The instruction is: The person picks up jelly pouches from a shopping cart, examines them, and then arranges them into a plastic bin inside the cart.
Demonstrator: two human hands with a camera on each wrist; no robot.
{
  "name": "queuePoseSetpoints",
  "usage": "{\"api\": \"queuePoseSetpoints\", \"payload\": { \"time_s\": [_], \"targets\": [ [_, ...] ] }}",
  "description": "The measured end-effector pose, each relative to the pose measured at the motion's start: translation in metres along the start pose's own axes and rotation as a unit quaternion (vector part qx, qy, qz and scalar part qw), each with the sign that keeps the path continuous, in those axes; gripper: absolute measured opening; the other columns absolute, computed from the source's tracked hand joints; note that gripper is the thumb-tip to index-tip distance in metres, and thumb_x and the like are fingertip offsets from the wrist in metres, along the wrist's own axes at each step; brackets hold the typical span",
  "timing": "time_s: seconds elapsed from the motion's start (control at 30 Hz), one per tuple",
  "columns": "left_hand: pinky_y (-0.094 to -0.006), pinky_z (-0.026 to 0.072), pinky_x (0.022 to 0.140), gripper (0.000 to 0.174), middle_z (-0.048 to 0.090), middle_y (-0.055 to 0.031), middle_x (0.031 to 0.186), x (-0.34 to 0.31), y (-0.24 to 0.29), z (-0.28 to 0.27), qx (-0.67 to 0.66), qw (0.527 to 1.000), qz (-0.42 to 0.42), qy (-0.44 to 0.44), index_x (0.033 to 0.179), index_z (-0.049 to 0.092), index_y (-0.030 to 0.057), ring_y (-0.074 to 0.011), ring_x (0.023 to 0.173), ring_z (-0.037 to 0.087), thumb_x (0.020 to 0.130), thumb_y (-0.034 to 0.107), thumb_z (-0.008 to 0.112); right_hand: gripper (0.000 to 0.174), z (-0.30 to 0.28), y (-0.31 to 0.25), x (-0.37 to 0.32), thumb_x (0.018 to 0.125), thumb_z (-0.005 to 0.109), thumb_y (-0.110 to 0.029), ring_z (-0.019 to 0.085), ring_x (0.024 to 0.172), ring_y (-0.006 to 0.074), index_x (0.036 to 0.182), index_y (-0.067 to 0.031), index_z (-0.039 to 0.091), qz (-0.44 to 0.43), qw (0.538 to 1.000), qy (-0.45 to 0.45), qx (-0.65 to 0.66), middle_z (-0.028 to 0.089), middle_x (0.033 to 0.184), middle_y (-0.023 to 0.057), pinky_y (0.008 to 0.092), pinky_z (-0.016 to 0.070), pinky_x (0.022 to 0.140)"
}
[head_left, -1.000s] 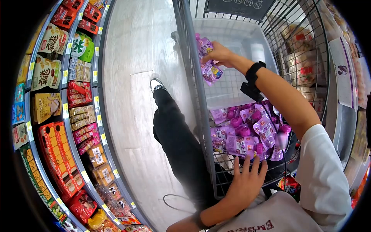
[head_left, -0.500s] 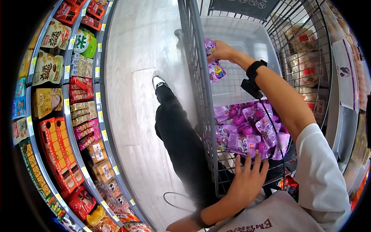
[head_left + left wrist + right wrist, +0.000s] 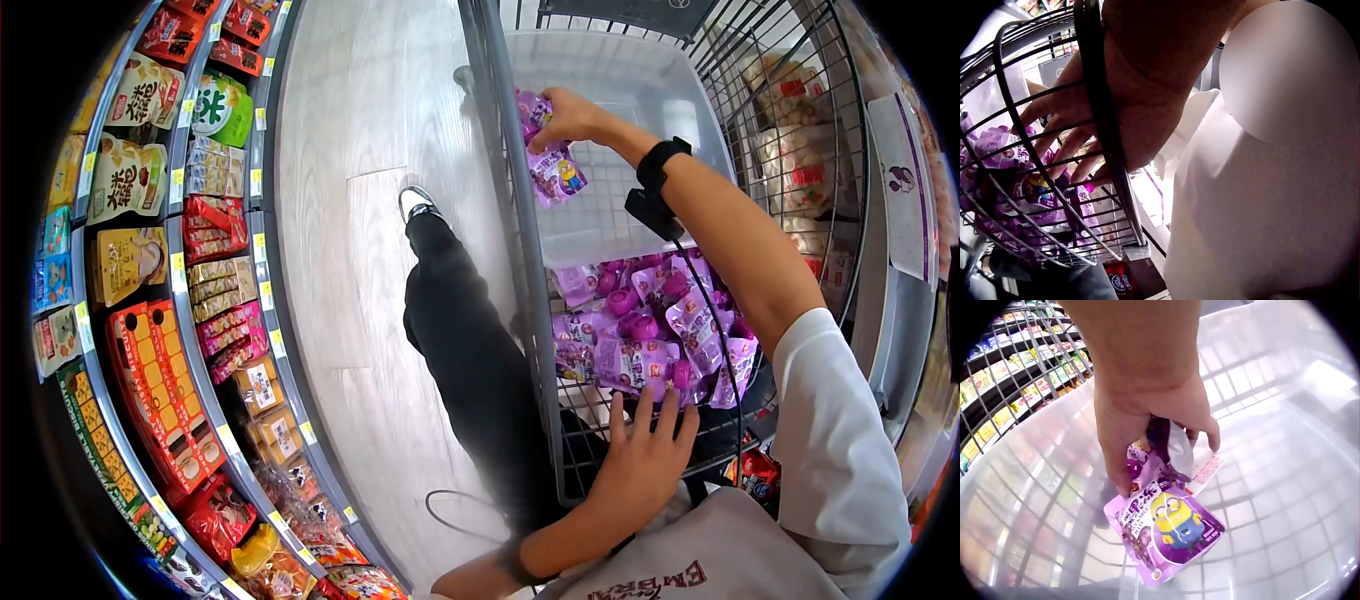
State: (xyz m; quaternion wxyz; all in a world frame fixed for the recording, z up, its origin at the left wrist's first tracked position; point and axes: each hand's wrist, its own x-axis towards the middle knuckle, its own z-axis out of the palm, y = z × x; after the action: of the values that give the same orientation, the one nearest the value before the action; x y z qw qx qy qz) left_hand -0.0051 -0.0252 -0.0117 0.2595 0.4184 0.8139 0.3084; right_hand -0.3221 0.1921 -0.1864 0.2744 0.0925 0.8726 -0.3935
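Both hands are at the wire cart (image 3: 520,250). My right hand (image 3: 565,112) pinches purple pouches (image 3: 558,172) by their tops, and they dangle inside the clear bin (image 3: 650,80) at 12 o'clock. My left hand (image 3: 640,465), fingers straight and spread, rests on the cart's rim at 6 o'clock, just beside the pouch pile (image 3: 640,335).
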Motion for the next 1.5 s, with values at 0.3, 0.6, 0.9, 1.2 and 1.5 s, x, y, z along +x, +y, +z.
{"api": "queuePoseSetpoints", "payload": {
  "time_s": [0.3, 0.6, 0.9, 1.2, 1.5],
  "targets": [
    [-0.0587, 0.0297, 0.106, 0.051, 0.051, -0.0164, 0.129, 0.001, -0.002, 0.002, -0.006, 1.0, -0.006, 0.008, 0.127, 0.054, 0.0037, -0.0364, 0.126, 0.043, 0.08, 0.019, 0.063, 0.079, 0.004, -0.001, -0.011, 0.051, 0.086, -0.028, 0.064, 0.094, 0.0347, 0.117, 0.0011, 0.052, -0.093, 0.986, 0.111, -0.083, 0.066, 0.1, 0.0213, 0.0381, 0.0498, 0.084],
    [-0.0574, 0.0316, 0.105, 0.046, 0.052, -0.0159, 0.129, 0.002, -0.001, 0.001, -0.011, 0.999, -0.006, 0.038, 0.124, 0.055, 0.0036, -0.0356, 0.126, 0.044, 0.082, 0.019, 0.065, 0.07, -0.023, -0.026, -0.058, 0.059, 0.082, -0.022, 0.063, 0.096, 0.0285, 0.121, -0.0081, 0.054, -0.243, 0.948, 0.188, -0.08, 0.067, 0.106, 0.014, 0.0362, 0.0494, 0.087],
    [-0.0422, 0.038, 0.103, 0.068, 0.048, -0.0195, 0.126, 0.033, -0.003, -0.039, -0.198, 0.903, -0.064, 0.376, 0.133, 0.038, -0.0009, -0.0307, 0.126, 0.042, 0.078, 0.012, 0.076, 0.07, -0.094, -0.09, -0.261, 0.059, 0.085, -0.015, 0.062, 0.095, 0.0162, 0.122, -0.005, 0.056, -0.271, 0.953, 0.126, 0.038, 0.066, 0.104, 0.0061, 0.0313, 0.0487, 0.09],
    [-0.0323, 0.0498, 0.093, 0.058, 0.053, -0.0106, 0.123, 0.047, 0.019, -0.034, -0.702, 0.675, -0.013, 0.228, 0.138, 0.037, 0.0028, -0.0176, 0.113, 0.056, 0.087, 0.0, 0.064, 0.09, -0.033, -0.059, -0.361, 0.067, 0.086, -0.035, 0.063, 0.101, 0.0237, 0.135, 0.0079, 0.045, -0.168, 0.95, 0.101, 0.243, 0.062, 0.116, 0.0196, 0.0316, 0.0501, 0.088],
    [-0.0264, 0.0502, 0.078, 0.027, 0.06, -0.005, 0.105, 0.061, 0.027, 0.014, -0.528, 0.763, -0.078, 0.364, 0.115, 0.055, 0.003, -0.0103, 0.095, 0.059, 0.097, 0.023, 0.059, 0.044, 0.016, -0.032, -0.394, 0.074, 0.079, -0.005, 0.065, 0.093, 0.0159, 0.114, -0.0028, 0.061, -0.103, 0.825, 0.043, 0.554, 0.066, 0.106, 0.0088, 0.0305, 0.0531, 0.082]
  ]
}}
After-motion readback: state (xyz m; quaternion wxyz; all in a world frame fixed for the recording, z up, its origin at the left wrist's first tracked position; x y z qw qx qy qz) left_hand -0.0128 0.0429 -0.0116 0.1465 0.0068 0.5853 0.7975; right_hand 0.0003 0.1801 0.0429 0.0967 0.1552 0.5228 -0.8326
